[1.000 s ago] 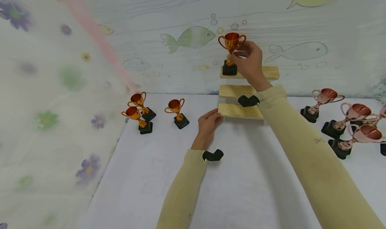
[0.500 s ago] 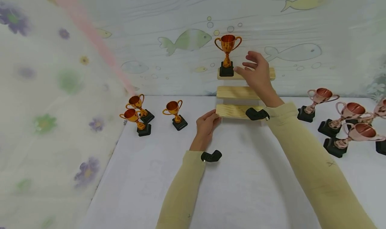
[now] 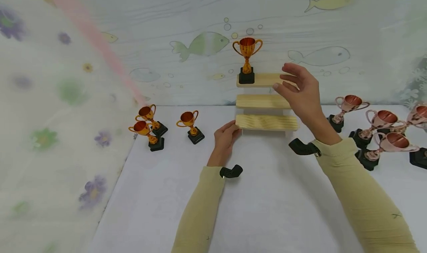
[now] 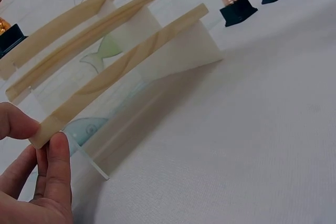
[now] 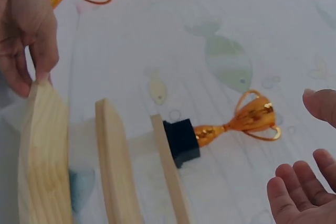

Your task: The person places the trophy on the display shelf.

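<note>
A three-tier wooden step stand sits on the white table against the fish-printed backdrop. One gold trophy stands upright at the left end of the top step, on its black base.

**Left hand.** The left hand pinches the left end of the lowest step: in the left wrist view the thumb lies on top of the board and the fingers press up from below. This grip probably steadies the light stand so that it does not shift.

**Right hand.** The right hand hovers in front of the stand's right side, fingers spread and relaxed, holding nothing. It is near the top step, apart from the trophy.

**Surroundings.** Three more gold trophies stand in a loose group on the table to the left. Several rose-coloured trophies crowd the right side. The grouping by colour suggests sorted stock on either side of the stand.

**Limits of view.**
- The right hand covers the right ends of the upper two steps in the head view.
- The rose-coloured group runs off the right edge; its count cannot be told.
- The right wrist view shows the trophy sideways and cuts off most of that hand.
- The stand's white side supports show only in the left wrist view.
</note>
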The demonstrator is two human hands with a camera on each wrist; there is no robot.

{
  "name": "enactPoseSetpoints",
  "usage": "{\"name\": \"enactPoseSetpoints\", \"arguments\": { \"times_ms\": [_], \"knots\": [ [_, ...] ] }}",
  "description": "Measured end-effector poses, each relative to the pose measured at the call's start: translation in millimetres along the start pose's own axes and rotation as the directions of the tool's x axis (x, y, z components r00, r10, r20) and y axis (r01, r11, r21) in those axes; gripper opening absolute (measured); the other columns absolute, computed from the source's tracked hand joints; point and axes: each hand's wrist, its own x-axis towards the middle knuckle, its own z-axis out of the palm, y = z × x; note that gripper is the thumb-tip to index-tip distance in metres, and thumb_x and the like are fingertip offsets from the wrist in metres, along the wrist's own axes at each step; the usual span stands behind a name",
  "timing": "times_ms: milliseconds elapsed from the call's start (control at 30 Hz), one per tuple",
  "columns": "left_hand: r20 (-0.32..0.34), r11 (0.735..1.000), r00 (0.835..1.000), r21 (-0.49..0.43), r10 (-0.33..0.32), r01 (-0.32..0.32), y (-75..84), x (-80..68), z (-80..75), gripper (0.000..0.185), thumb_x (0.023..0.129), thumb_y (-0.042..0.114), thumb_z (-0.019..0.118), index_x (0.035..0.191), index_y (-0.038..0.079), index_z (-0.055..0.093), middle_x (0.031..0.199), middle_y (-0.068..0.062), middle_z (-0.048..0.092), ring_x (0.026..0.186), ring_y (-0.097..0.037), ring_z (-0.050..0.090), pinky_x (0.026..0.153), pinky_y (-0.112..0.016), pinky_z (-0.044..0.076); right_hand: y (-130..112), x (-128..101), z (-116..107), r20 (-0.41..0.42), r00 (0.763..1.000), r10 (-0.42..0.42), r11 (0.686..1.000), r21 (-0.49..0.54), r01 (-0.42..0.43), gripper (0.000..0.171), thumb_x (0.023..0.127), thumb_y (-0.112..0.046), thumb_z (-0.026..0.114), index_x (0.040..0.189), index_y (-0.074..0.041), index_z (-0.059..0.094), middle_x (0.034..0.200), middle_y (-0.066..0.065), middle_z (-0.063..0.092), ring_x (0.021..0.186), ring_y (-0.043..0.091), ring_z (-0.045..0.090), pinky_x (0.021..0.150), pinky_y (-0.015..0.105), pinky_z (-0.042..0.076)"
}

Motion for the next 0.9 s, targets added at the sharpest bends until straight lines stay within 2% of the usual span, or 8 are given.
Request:
{"name": "enactPoseSetpoints", "arguments": {
  "times_ms": [200,433,667,833,900],
  "knots": [
    [-0.001,1.0,1.0,-0.001,-0.005,0.005,-1.1,1.7,-0.9,0.033,0.09,-0.005,0.066,0.122,-0.004,0.07,0.123,-0.02,0.067,0.098,-0.019,0.069,0.089,-0.027,0.06,-7,-23,-27,-0.025,0.997,-0.071,0.994,-0.087,0.069,0.046,0.093,0.001,0.069,0.137,-0.005,0.058,0.132,-0.003,0.06,0.122,0.014,0.056,0.105,0.021,0.049],
    [0.001,1.0,1.0,-0.001,0.009,-0.009,-1.8,4.1,0.0,0.032,0.09,-0.006,0.064,0.122,-0.006,0.069,0.123,-0.021,0.066,0.094,-0.017,0.07,0.085,-0.025,0.06,-6,-47,-61,-0.078,0.988,-0.136,0.968,-0.224,0.115,0.044,0.093,0.004,0.067,0.136,-0.002,0.059,0.127,-0.009,0.06,0.123,0.009,0.055,0.106,0.018,0.047],
    [-0.005,1.0,1.0,-0.002,0.004,-0.004,0.0,1.8,1.6,0.033,0.091,-0.007,0.064,0.124,-0.006,0.068,0.126,-0.023,0.065,0.095,-0.018,0.07,0.085,-0.025,0.06,10,-74,-96,-0.161,0.976,-0.147,0.935,-0.345,0.083,0.042,0.093,0.004,0.067,0.134,-0.004,0.062,0.125,-0.016,0.06,0.12,0.002,0.056,0.106,0.013,0.044],
    [-0.001,1.0,1.0,0.01,0.003,-0.003,0.6,0.7,1.1,0.034,0.092,-0.006,0.063,0.126,-0.006,0.067,0.128,-0.024,0.064,0.094,-0.017,0.07,0.086,-0.024,0.06,27,-84,-119,-0.216,0.96,-0.18,0.931,-0.352,0.096,0.04,0.09,0.007,0.068,0.13,0.002,0.064,0.121,-0.014,0.064,0.118,0.005,0.057,0.107,0.015,0.044],
    [-0.003,1.0,1.0,0.019,0.001,-0.001,0.5,0.3,0.7,0.035,0.092,-0.006,0.063,0.127,-0.006,0.067,0.129,-0.024,0.064,0.094,-0.017,0.07,0.086,-0.024,0.06,32,-86,-127,-0.242,0.957,-0.163,0.93,-0.36,0.067,0.041,0.09,0.006,0.068,0.131,0.001,0.064,0.122,-0.015,0.063,0.119,0.004,0.057,0.108,0.016,0.044]
  ]
}}
